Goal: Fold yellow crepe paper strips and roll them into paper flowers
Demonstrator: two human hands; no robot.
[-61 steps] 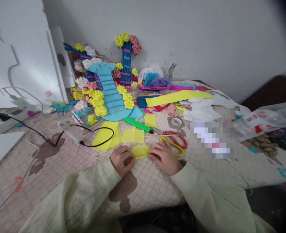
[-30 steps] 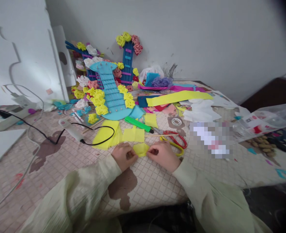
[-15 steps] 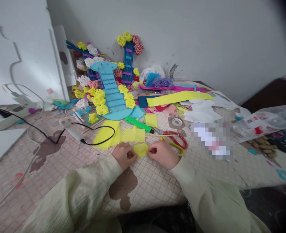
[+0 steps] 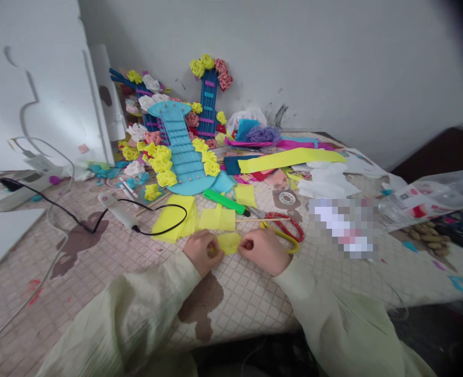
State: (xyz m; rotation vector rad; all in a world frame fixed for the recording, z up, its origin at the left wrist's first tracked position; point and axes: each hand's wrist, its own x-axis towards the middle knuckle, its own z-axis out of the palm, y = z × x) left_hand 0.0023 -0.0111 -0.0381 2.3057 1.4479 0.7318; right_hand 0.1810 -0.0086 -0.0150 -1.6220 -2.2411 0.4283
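Observation:
Between my two hands lies a small piece of yellow crepe paper, low over the table. My left hand pinches its left end, with fingers curled in. At the opposite end, my right hand grips the paper between thumb and fingers. Just beyond are more yellow paper pieces and a yellow stack. A thin wooden stick rests behind my right hand, across scissors with red and yellow handles. A green utility knife lies farther back.
A light-blue guitar-shaped piece with yellow paper flowers leans at the back. On the left are a white glue gun with a black cable and a power strip. A tape roll and a plastic bag are to the right.
A bit of yellow paper now shows inside my left hand's curled fingers. My hands have barely moved otherwise, and the view has shifted slightly.

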